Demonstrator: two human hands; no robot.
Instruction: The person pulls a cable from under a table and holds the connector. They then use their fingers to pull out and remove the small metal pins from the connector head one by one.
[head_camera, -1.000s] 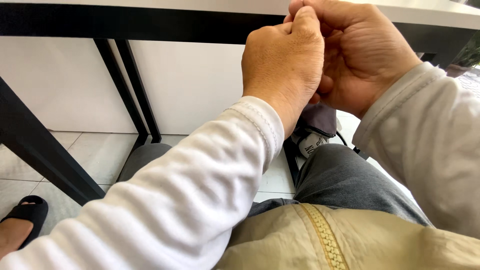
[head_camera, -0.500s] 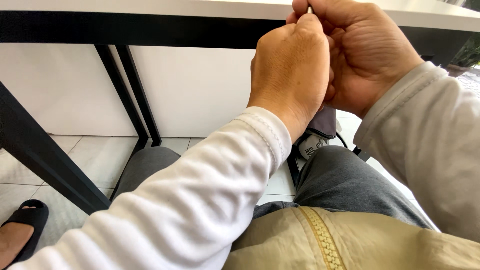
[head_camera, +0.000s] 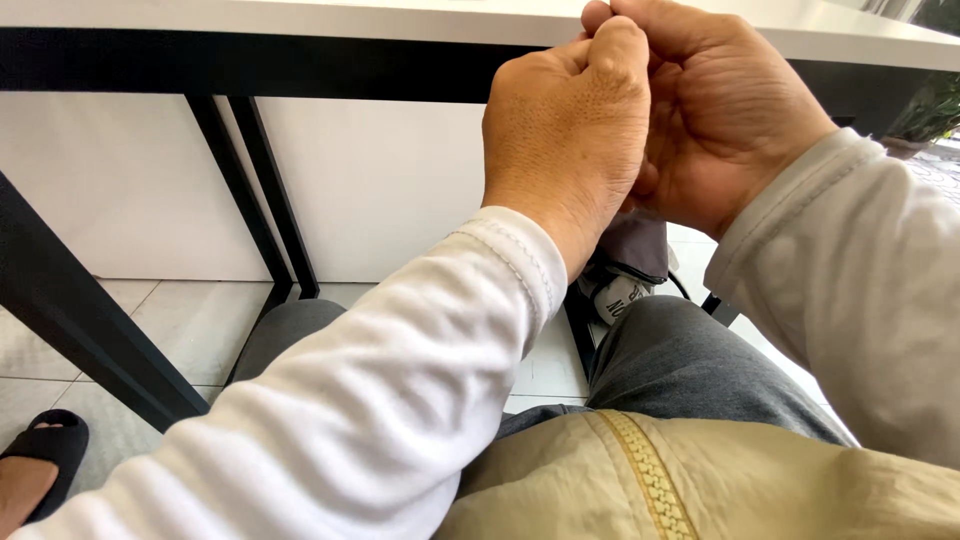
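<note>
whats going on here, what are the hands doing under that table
A seated person has both hands raised together at the edge of a white-topped table. The left hand is curled in front of the right hand, fingers pinched close, but whatever they may hold is hidden. A dark grey fabric piece hangs just below the hands, above the grey-trousered knee.

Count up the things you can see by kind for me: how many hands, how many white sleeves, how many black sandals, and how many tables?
Hands: 2, the left hand and the right hand, pressed together
White sleeves: 2, the left sleeve and the right sleeve
Black sandals: 1, the sandal
Tables: 1, the table
Total: 6
</note>
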